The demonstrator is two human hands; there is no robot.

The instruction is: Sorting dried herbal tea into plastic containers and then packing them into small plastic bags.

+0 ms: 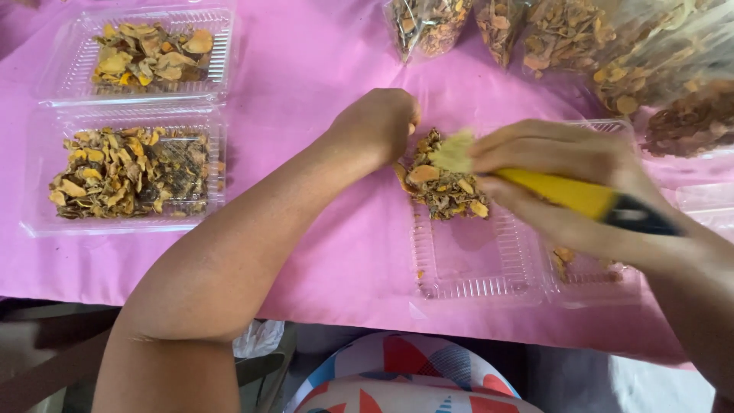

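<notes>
Two clear plastic trays (pixel 210 203) holding dried yellow-brown slices sit at the far left of the pink tabletop (pixel 306 69), well apart from the open clamshell tray (pixel 474 268). The left hand (pixel 378 122), fingers curled in, rests at the left edge of the pile of dried slices (pixel 443 187) at that tray's far end. The right hand (pixel 554 172) grips one yellow-handled brush (pixel 566 191); its long axis runs left-right, pale bristles pointing left onto the pile, black end right. Several clear bags of dried slices (pixel 566 34) lie beyond the clamshell; their count is unclear.
</notes>
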